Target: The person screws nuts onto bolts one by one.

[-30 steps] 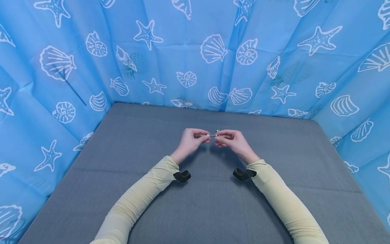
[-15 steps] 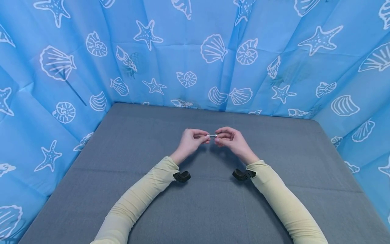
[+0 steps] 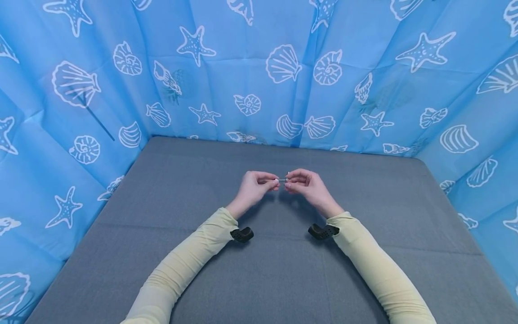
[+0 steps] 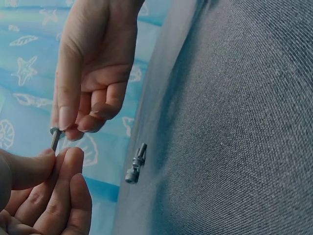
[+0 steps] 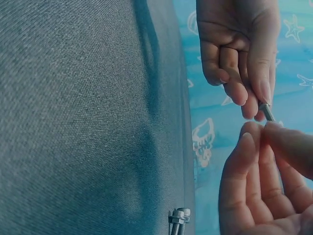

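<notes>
A thin metal bolt is held level in the air between both hands, above the grey table. My left hand pinches one end between thumb and fingers, covering it. At the other end, my right hand pinches with thumb and index finger. A small round metal piece, which looks like a nut, shows at those right fingertips in the left wrist view. Between the hands a short stretch of shank is bare in the right wrist view. The other fingers of both hands are loosely curled.
On the grey cloth-covered table, bolts fitted with nuts lie just beyond the hands, mostly hidden in the head view. Two heads show in the right wrist view. A blue shell-patterned curtain surrounds the table's back and sides.
My right fingers spread slightly off the bolt's end half a second ago and have closed on it again, with the index finger higher than at first. My left hand stays still.
</notes>
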The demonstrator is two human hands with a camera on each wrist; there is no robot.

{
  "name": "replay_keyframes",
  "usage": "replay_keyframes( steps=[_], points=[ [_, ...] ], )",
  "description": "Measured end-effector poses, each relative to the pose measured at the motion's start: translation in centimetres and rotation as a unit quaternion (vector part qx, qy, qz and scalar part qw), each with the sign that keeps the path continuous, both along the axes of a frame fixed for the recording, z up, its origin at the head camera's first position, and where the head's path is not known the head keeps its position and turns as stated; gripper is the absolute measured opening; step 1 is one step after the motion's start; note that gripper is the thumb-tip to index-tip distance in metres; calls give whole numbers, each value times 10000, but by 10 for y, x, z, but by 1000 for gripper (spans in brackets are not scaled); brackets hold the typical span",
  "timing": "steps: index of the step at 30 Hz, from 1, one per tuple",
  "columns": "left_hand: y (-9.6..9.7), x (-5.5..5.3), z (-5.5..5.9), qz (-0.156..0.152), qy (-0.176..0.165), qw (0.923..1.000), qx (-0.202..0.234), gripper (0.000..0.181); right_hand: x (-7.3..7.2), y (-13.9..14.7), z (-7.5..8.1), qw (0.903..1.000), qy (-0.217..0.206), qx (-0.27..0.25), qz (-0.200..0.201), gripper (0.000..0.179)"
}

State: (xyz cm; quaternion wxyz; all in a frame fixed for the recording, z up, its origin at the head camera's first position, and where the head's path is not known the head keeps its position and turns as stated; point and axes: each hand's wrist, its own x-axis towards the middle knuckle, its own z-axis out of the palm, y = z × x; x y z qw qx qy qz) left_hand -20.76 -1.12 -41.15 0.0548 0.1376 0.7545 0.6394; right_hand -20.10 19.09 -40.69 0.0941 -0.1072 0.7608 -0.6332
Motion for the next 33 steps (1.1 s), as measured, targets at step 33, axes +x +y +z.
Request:
replay_keyframes(
  steps=[33],
  points=[
    [2, 0, -2, 27, -89, 10000, 5, 14, 3, 1, 4, 9992, -283, 273, 3, 32]
  ],
)
